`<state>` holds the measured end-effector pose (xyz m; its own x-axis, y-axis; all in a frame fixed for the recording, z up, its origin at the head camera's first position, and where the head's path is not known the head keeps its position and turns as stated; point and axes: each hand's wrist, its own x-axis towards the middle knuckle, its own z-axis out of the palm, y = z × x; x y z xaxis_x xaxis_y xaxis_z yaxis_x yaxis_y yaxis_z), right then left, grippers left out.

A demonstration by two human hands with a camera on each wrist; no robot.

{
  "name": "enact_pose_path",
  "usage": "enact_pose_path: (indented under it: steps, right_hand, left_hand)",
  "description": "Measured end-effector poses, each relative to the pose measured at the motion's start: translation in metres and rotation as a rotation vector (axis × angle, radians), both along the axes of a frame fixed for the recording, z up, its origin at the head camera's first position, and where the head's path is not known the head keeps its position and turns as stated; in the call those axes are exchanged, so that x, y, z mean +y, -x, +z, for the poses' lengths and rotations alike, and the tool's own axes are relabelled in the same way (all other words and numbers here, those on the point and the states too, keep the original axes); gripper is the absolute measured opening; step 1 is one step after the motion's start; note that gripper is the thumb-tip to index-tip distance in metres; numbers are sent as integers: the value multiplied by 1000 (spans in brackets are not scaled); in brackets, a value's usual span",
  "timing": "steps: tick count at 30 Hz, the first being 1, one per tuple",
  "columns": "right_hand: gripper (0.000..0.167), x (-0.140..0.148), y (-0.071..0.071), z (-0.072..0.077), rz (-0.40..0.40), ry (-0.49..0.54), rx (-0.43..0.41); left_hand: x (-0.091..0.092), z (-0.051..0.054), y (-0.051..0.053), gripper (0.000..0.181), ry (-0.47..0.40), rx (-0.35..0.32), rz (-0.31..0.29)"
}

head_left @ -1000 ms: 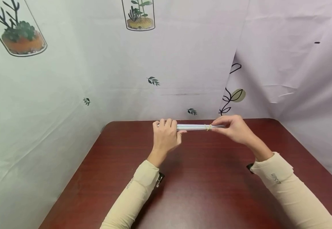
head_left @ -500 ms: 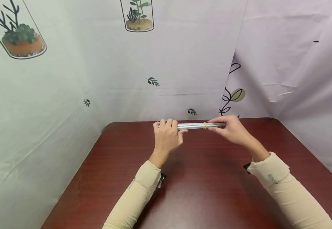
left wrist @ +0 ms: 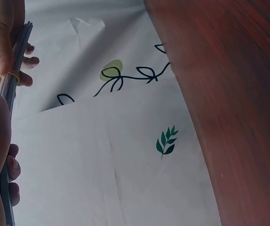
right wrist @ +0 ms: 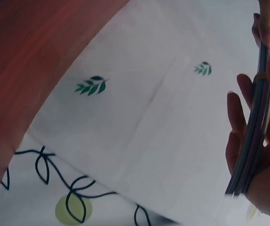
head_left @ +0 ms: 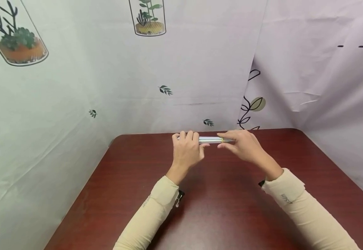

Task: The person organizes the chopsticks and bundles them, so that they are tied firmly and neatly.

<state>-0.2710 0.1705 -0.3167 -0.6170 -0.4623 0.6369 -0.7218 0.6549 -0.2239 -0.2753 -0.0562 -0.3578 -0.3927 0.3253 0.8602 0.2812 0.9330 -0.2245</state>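
Note:
A bundle of slim silvery sticks (head_left: 209, 140) is held level above the far edge of the table, a yellow rubber band (head_left: 222, 140) around it towards its right end. My left hand (head_left: 186, 149) grips the left part, fingers curled over the top and thumb below. With thumb and fingers on either side, my right hand (head_left: 247, 146) holds the bundle at the band. In the left wrist view the right thumb tip meets the rubber band (left wrist: 15, 75). Flat stick ends stick out past the palm in the right wrist view, where the sticks (right wrist: 252, 141) look dark.
A dark red-brown wooden table (head_left: 219, 208) lies under both forearms. White cloth (head_left: 122, 69) printed with plants and leaves hangs behind it and on both sides. The cloth comes right up to the table's far edge.
My right hand has moved left along the sticks, closer to the left hand. The rubber band sits nearer to the left hand. The left hand has shifted slightly right.

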Motion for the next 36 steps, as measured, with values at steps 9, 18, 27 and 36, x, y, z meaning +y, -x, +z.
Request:
enact_pose_path:
  steps: [9,18,27,36]
  right_hand:
    - [26,0,4,-3,78,37,107]
    - [38,-11,5,-6,68,22,217]
    - [38,7,9,-14,-45,11,348]
    - [32,20,16,-25,80,368,36]
  left_hand:
    - [-5,-4,0,47,-30,5,3]
    - [-2,-4,-2,45,-21,5,3]
    - [-11,-4,-1,49,-48,-17,23]
    - [-12,-2,-1,51,-38,-7,20]
